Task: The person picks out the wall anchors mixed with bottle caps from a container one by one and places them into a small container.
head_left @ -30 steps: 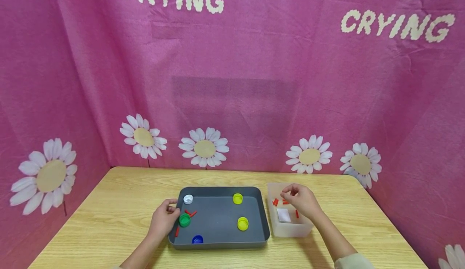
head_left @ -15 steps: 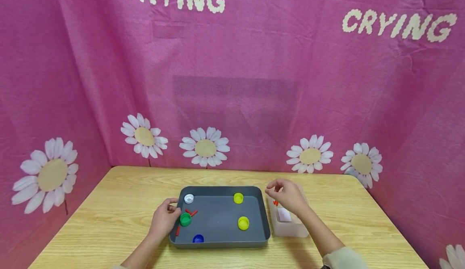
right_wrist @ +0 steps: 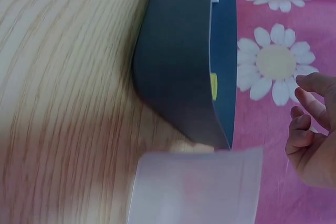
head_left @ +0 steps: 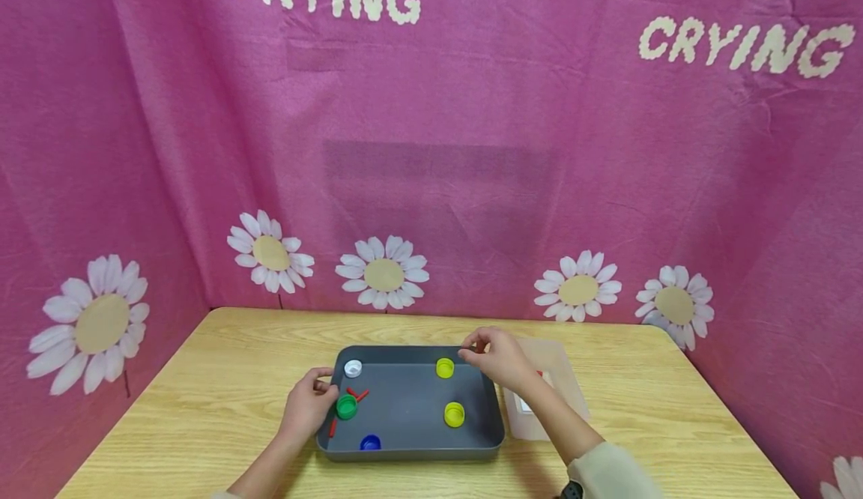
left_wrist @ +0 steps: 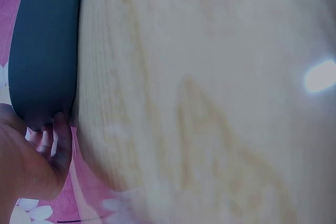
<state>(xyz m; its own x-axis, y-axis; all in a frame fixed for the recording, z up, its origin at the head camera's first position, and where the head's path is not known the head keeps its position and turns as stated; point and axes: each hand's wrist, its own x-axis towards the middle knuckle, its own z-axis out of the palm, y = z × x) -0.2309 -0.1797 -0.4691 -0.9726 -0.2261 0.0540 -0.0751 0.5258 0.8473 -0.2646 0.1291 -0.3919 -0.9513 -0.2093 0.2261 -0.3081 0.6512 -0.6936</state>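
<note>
Wooden surface [head_left: 202, 409] underneath, pink daisy cloth [head_left: 135, 184] behind and on both sides.

Far left of the work: left hand [head_left: 306, 407], fingers curled over the left rim of the grey tray [head_left: 411, 454]; in the left wrist view, fingertips against the tray's outer wall. A firm grip on the tray, nothing else in it.

Just inside that rim: white cap [head_left: 353, 368] at the far corner, green cap [head_left: 347, 407] right beside the left hand's fingertips, blue cap [head_left: 368, 443] against the near wall. Between white and green, a few short red sticks [head_left: 357, 394], lying loosely crossed; one more along the left wall.

Further right in the tray: two yellow-green caps [head_left: 444, 367], one far, one nearer, well apart from the red sticks.

Above the tray's far right corner: right hand [head_left: 495, 357], thumb and forefinger pressed together, pointing left and down into the tray. Cannot tell whether anything sits between them; too small to make out. Nearest cap to this grip: the far yellow-green one, just left of and below the fingertips.

Rightmost: translucent box [head_left: 562, 386], touching or nearly touching the tray's right wall, behind the right wrist, with a speck of red inside.
</note>
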